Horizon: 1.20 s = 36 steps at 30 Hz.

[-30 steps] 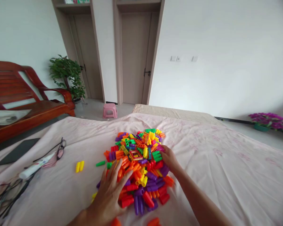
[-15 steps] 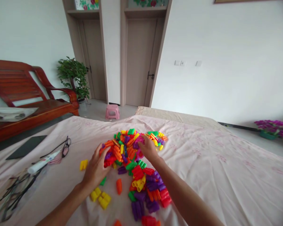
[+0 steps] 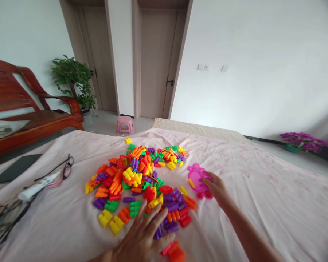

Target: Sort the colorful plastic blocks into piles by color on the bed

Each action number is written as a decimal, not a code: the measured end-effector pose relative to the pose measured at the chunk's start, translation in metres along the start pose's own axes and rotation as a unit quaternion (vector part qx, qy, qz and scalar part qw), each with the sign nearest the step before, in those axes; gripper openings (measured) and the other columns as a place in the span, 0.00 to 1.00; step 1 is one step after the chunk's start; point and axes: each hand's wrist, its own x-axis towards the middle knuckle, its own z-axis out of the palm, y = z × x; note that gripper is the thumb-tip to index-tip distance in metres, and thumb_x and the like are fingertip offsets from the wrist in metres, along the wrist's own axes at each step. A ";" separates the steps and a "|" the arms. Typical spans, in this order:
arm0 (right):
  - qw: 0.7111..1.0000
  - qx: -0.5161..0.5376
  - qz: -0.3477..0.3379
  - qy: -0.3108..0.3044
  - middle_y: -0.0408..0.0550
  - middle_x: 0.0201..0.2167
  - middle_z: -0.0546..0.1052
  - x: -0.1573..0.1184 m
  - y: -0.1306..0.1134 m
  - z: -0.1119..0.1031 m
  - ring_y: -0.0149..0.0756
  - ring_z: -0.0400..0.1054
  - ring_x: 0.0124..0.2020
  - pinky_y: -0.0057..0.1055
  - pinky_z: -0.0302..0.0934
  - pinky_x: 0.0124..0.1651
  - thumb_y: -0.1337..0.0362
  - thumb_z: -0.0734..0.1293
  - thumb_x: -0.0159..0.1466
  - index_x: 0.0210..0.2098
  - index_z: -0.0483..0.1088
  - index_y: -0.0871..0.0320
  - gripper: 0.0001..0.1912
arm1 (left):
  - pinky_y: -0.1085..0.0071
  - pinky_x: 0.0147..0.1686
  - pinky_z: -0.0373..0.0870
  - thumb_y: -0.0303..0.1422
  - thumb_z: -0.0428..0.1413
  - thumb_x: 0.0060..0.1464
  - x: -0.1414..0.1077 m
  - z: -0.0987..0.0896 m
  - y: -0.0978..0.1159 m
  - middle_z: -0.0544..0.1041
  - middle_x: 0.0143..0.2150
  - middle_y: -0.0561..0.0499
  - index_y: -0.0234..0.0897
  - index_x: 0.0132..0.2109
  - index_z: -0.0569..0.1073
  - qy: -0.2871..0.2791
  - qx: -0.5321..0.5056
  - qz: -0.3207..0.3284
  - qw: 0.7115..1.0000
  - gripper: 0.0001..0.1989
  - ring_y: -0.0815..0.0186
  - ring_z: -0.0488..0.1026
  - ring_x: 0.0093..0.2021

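Note:
A heap of plastic building blocks (image 3: 116, 182) in red, orange, yellow, green and purple spreads over the pale cloth. My left hand (image 3: 143, 236) is open at the near side of the heap, fingers spread over and beside purple blocks (image 3: 171, 226). Nothing is visibly gripped in it. To the right of the heap, my right hand (image 3: 217, 187) grips the edge of a pink plastic tray (image 3: 196, 176) with rounded lobes around its rim. One yellow piece (image 3: 191, 183) lies on this tray. Red and orange blocks (image 3: 177, 253) sit just right of my left hand.
Eyeglasses (image 3: 68, 167), a white tube (image 3: 38, 186) and a dark flat object (image 3: 16, 169) lie at the left of the cloth (image 3: 251, 203). Beyond it stand a wooden bench (image 3: 43, 116), a pink stool (image 3: 125, 124) and a potted plant (image 3: 72, 78).
My right hand has moved right, out of the heap, with the pink tray. My left hand has left the heap's left side, come nearer and spread its fingers. The blocks lie more spread out.

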 end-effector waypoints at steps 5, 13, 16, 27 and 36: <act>1.000 0.000 0.017 -0.024 0.53 0.32 0.83 -0.045 0.020 -0.003 0.48 0.79 0.34 0.37 0.73 0.34 0.47 0.71 0.52 0.46 0.79 0.62 0.30 | 0.41 0.74 0.16 0.55 0.51 0.64 0.054 0.017 0.008 0.63 0.76 0.42 0.51 0.67 0.69 -0.050 -0.052 -0.018 0.997 0.29 0.47 0.47 0.80; 0.993 -0.023 -0.059 -0.097 0.54 0.38 0.84 -0.049 -0.012 0.073 0.49 0.80 0.40 0.40 0.75 0.41 0.53 0.66 0.60 0.49 0.78 0.58 0.23 | 0.36 0.76 0.26 0.42 0.59 0.61 0.063 0.036 -0.022 0.70 0.72 0.44 0.44 0.45 0.77 -0.055 -0.057 -0.086 0.993 0.10 0.46 0.58 0.76; 0.988 -0.053 -0.104 -0.104 0.52 0.40 0.85 -0.043 -0.042 0.098 0.45 0.80 0.40 0.38 0.74 0.43 0.58 0.63 0.63 0.53 0.76 0.59 0.22 | 0.35 0.77 0.30 0.36 0.58 0.62 0.058 0.026 -0.043 0.73 0.70 0.47 0.45 0.43 0.77 -0.043 -0.027 -0.139 0.989 0.05 0.49 0.62 0.74; 0.916 -0.318 -0.244 -0.014 0.55 0.56 0.81 0.051 -0.116 0.093 0.46 0.78 0.53 0.36 0.68 0.54 0.64 0.59 0.74 0.69 0.66 0.56 0.26 | 0.47 0.73 0.54 0.36 0.51 0.66 0.051 -0.014 -0.195 0.79 0.62 0.46 0.44 0.50 0.81 0.000 -0.030 -0.322 0.946 0.15 0.53 0.69 0.68; 0.862 -0.499 -0.090 0.009 0.59 0.55 0.81 0.157 -0.060 0.063 0.48 0.78 0.52 0.38 0.65 0.50 0.71 0.55 0.73 0.72 0.63 0.54 0.29 | 0.38 0.64 0.64 0.49 0.52 0.64 0.076 0.077 -0.359 0.69 0.70 0.30 0.38 0.68 0.70 -0.205 -0.075 -0.521 0.825 0.32 0.36 0.65 0.70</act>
